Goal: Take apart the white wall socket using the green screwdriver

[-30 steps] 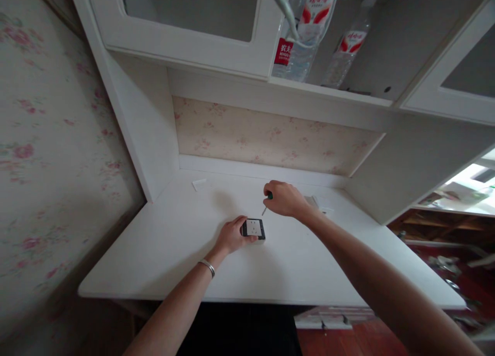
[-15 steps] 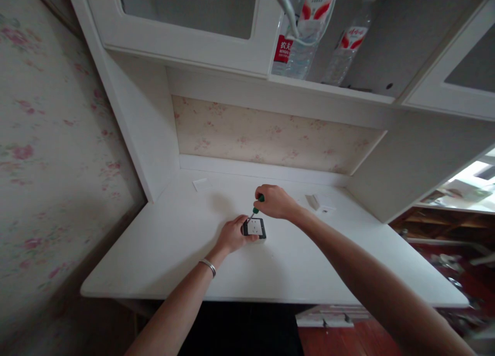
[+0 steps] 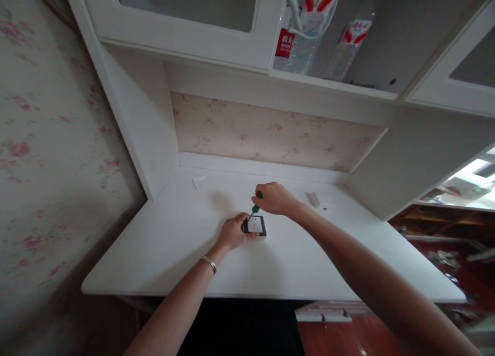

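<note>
A small square socket (image 3: 256,225) with a white face and dark frame lies on the white desk (image 3: 174,253). My left hand (image 3: 232,233) grips its left side, fingers curled round the edge; a silver bracelet is on that wrist. My right hand (image 3: 273,198) is closed on a green-handled screwdriver (image 3: 254,209), held just behind the socket. The tool slants down to the left and its tip is at the socket's upper left corner.
Small white parts (image 3: 315,199) lie on the desk behind my right hand, and a white scrap (image 3: 200,182) sits at the back left. Water bottles (image 3: 305,31) stand on the shelf above. White cabinet walls enclose the desk on both sides.
My right hand has moved left with the screwdriver, bringing its tip from beside the socket's right side down to its upper left corner. My left hand has stayed on the socket.
</note>
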Available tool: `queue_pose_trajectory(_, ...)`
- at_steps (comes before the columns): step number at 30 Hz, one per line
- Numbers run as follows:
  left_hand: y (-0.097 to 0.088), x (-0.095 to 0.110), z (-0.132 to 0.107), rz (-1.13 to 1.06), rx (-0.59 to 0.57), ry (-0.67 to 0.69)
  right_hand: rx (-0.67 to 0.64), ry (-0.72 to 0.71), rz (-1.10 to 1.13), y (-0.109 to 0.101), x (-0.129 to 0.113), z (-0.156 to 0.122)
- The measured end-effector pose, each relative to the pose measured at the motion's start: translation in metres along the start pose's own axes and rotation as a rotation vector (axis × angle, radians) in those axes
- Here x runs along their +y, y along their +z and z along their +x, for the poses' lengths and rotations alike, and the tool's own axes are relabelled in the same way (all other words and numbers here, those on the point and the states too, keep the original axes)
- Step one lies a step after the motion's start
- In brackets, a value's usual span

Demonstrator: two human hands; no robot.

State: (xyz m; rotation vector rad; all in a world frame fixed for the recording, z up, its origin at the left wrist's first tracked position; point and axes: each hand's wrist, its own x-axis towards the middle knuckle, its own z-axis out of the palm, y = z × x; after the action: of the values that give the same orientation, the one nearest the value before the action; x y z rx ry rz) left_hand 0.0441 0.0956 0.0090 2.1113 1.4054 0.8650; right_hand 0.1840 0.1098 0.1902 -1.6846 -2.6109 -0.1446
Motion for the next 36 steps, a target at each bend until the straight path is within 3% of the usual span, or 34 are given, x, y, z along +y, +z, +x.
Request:
queue_pose_trajectory(11, -0.0008, 0.0001, 0.0008, -0.006, 0.001, 0.011, 0.027, 0.022, -0.038, -0.0006, -0.0006, 0.0041)
queue_pose_trajectory(22, 0.0009, -0.0019, 0.0012, -0.005, 0.012, 0.031, 0.048, -0.175, 0.115, -0.0019, 0.0015, 0.0026)
queue_pose_trajectory(36, -0.0022, 0.0019, 0.0009, -0.015, 0.011, 0.029, 0.020, -0.230, 0.160, -0.0040, 0.0049, 0.0014)
